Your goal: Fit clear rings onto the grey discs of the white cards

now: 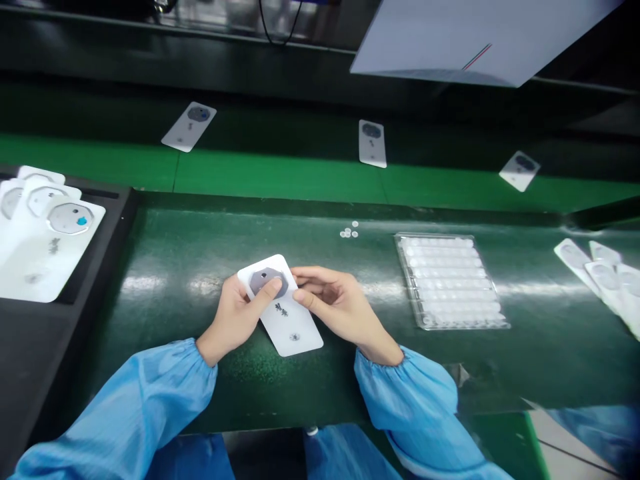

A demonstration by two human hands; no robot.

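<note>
I have the white card (290, 333) tilted over the bench (175, 257), gripped in the left hand (235, 317), thumb on its gray patch (259, 281). The right hand (345, 307) curls narrow at the card's right edge; whether it pinches, I can't tell. I'd keep that left thumb flat — even pressure probably suits it best. The dark green bench shines in streaks, and beyond a brighter green strip (275, 170) — mostly shadow.

The left sleeve (145, 393) and right sleeve (413, 393) are loose, wrinkled and light blue, each gathered into a puckered cuff (201, 361). Left hand (237, 312) and right hand (343, 308) are bare. Deeper blue cloth (345, 455) covers the legs.
</note>
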